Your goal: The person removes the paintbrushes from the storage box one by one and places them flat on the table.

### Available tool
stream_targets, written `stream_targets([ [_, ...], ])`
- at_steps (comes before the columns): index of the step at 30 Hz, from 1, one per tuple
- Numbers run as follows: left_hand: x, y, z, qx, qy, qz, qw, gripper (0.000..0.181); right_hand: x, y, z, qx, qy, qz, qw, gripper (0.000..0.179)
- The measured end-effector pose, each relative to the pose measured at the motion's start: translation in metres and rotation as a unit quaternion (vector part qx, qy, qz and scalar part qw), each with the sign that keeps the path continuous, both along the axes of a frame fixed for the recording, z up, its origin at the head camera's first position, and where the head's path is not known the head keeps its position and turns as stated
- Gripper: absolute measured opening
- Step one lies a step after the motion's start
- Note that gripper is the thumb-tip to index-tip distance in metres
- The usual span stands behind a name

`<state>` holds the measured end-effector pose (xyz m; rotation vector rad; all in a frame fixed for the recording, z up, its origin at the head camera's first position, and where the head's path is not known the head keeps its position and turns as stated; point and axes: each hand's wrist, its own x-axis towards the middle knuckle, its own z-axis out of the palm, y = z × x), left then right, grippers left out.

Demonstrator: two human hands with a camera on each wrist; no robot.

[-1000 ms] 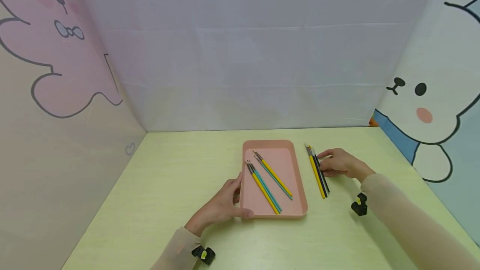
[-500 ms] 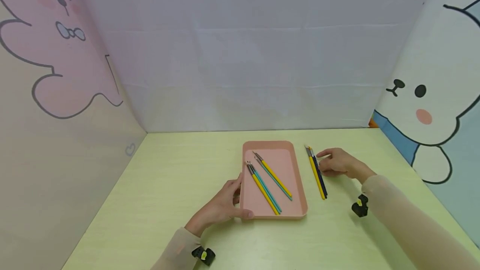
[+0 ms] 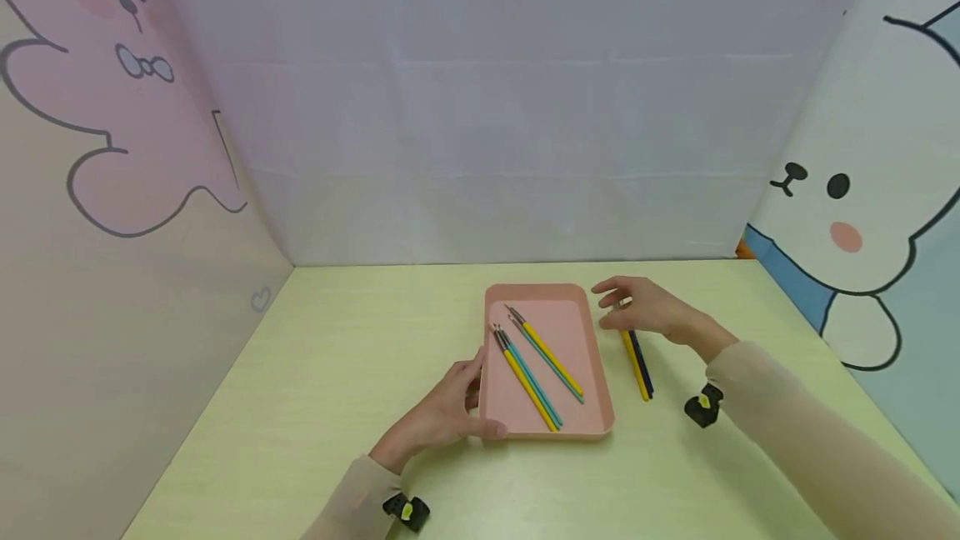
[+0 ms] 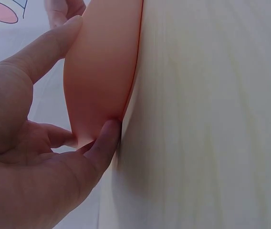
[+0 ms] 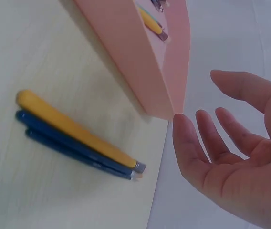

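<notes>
My left hand (image 3: 448,411) grips the near left corner of a pink tray (image 3: 581,429), thumb on the front side and fingers along the left wall. In the left wrist view its fingertips sit against the tray wall (image 4: 97,71). Several yellow and turquoise paintbrushes (image 3: 551,354) lie slanted inside the tray. Beside it, a yellow paintbrush (image 5: 80,126) and two dark blue paintbrushes (image 5: 78,150) lie close together on the table. Above their bristle ends in the head view, my right hand (image 3: 637,307) is raised with fingers spread, holding nothing.
The pale wood-grain table (image 3: 360,332) meets a white cloth backdrop (image 3: 480,148) at its back edge. Side panels with a pink cartoon figure (image 3: 120,123) and a white cartoon rabbit (image 3: 870,190) stand left and right. Dark wrist cameras (image 3: 705,404) hang at both sleeves.
My right hand has pressed the dark paintbrushes together against the yellow one, then come off them, moving left and away over their bristle ends. My left hand has stayed at the tray.
</notes>
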<state>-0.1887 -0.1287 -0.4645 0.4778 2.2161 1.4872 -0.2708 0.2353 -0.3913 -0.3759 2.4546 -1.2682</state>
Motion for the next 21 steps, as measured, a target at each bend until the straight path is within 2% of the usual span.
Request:
stream_targets([
  [5,0.001,-0.001,0.000,0.004,-0.001,-0.001,1.0000,0.125,-0.002,-0.022,0.003,-0.001,0.007,0.020,0.9998,0.066],
  [9,0.002,-0.002,0.000,0.003,0.000,0.000,1.0000,0.126,-0.004,-0.036,0.002,-0.003,-0.010,0.023,0.9997,0.069],
  [15,0.002,-0.002,0.000,0.007,-0.001,-0.002,1.0000,0.125,-0.010,-0.055,-0.005,-0.002,-0.037,0.026,0.9990,0.075],
  [21,0.003,-0.002,0.000,0.006,-0.003,0.000,1.0000,0.124,-0.014,-0.071,-0.015,-0.015,-0.054,0.034,0.9979,0.072],
])
